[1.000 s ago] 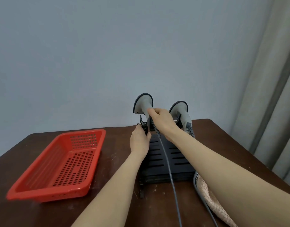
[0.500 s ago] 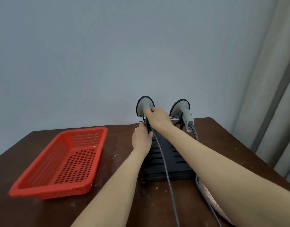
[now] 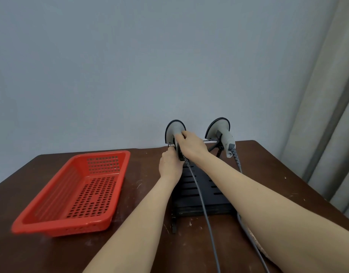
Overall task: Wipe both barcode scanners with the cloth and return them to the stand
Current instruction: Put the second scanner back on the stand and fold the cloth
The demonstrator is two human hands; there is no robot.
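I see my right hand [image 3: 191, 147] wrapped around the neck of the left scanner [image 3: 174, 131], fingers closed on its grey plastic body just below the flared head. That scanner stands with its long axis near upright, the wide round head on top and facing away from me toward the wall, its dark rim showing as an arc above my knuckles. My left hand [image 3: 169, 164] sits just under and to the left of my right, touching the scanner's lower handle or the stand's wire holder; I cannot tell which it pinches, nor how tightly it is closed.

To the right of my right hand the second scanner [image 3: 219, 129] rests in its holder, head up and facing away, its handle slanting down toward me. A ribbed grey strain relief leads into its cable [image 3: 237, 164]. Another smooth grey cable [image 3: 201, 198] runs from between my hands down across the stand [image 3: 205, 194], a flat black slotted plate lying beneath my forearms on the dark brown table [image 3: 142, 243].

Well left of my left hand lies a glossy red perforated plastic basket [image 3: 71, 194]. Under my right forearm a pale cloth [image 3: 256, 243] peeks out.
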